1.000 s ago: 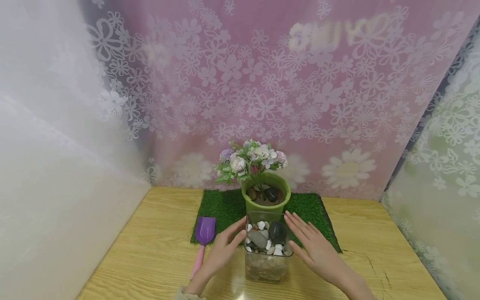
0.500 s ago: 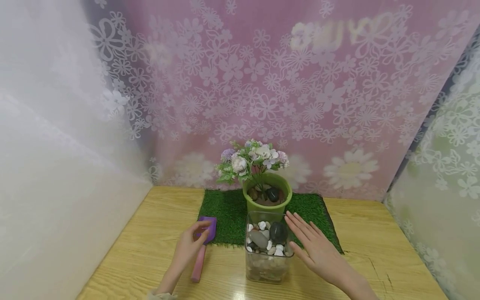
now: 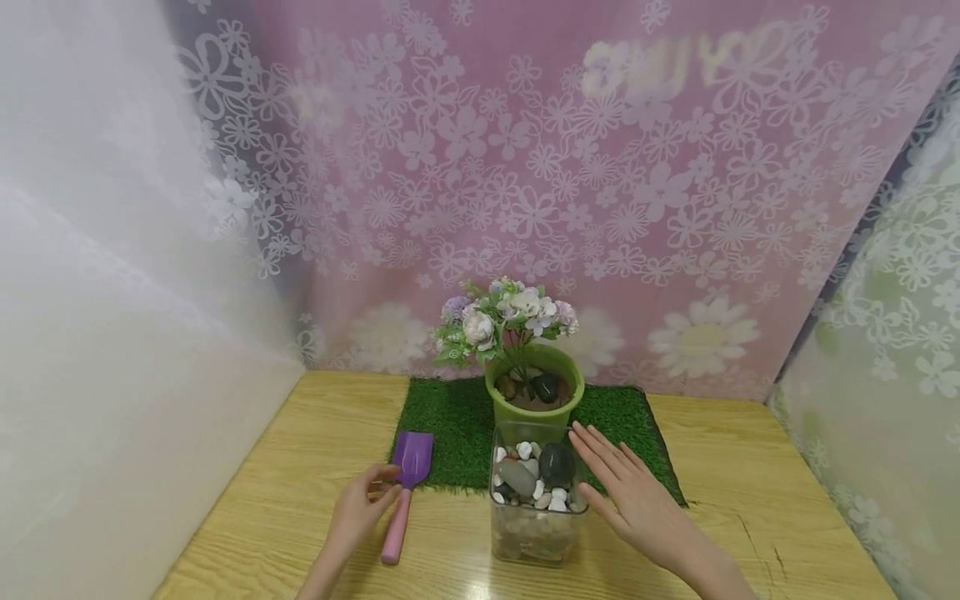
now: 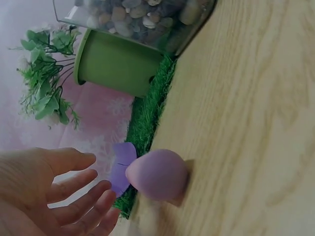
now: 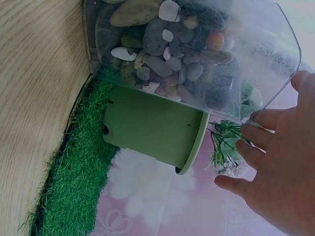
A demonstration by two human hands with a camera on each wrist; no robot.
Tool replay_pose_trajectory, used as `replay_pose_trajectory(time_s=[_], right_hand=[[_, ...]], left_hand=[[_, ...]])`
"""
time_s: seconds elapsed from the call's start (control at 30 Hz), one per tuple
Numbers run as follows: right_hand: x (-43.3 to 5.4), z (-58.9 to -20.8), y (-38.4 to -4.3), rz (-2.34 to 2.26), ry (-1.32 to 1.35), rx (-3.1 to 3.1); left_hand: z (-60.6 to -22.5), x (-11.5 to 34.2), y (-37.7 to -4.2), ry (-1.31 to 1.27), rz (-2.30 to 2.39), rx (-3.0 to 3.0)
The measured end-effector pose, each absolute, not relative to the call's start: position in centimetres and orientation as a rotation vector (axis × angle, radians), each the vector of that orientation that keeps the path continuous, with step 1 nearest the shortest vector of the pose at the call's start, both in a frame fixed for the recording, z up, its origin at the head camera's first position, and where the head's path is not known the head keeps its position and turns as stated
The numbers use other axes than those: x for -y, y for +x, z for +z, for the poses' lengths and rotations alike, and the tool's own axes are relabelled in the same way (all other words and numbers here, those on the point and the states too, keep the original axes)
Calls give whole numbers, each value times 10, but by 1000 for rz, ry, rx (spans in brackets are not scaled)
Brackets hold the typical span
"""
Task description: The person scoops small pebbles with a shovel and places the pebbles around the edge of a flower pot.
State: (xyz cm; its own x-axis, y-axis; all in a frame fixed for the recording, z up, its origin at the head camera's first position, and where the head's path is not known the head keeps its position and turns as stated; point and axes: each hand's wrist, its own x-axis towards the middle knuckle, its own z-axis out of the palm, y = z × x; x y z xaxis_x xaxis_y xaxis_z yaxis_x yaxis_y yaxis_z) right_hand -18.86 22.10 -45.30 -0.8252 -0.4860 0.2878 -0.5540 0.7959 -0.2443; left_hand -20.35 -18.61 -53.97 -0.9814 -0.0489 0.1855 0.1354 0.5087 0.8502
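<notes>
A small toy shovel with a purple blade (image 3: 414, 455) and a pink handle (image 3: 397, 533) lies on the table, its blade on the edge of the green turf mat. My left hand (image 3: 356, 507) hovers just left of it, fingers loosely bent and holding nothing; the left wrist view shows a gap between the fingertips and the handle's rounded end (image 4: 160, 174). In the middle stands a clear square container (image 3: 528, 537) filled with grey, white and black pebbles. My right hand (image 3: 633, 500) touches its right side near the rim, with fingers straight.
Behind the container, a green flowerpot (image 3: 576, 392) holds artificial white and purple flowers (image 3: 517, 312), soil and a few stones. It stands on the turf mat (image 3: 618, 417). A pink floral curtain (image 3: 487, 167) closes off the back, with pale sheets at both sides.
My left hand has let go of the container's left side, moved left across the shovel, and drawn back beside it. The right hand has stayed at the container.
</notes>
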Motion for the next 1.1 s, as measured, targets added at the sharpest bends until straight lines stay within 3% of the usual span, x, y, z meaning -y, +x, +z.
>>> replay_pose_trajectory(time_s=[0.47,1.1], right_hand=[[-221,-453,-189,494,813,2777],[-223,-455,-190,492,811,2778]], left_hand=[[-553,185,-194,-77,-1359,2762],[-534,205,-200,-6,-842,2921]])
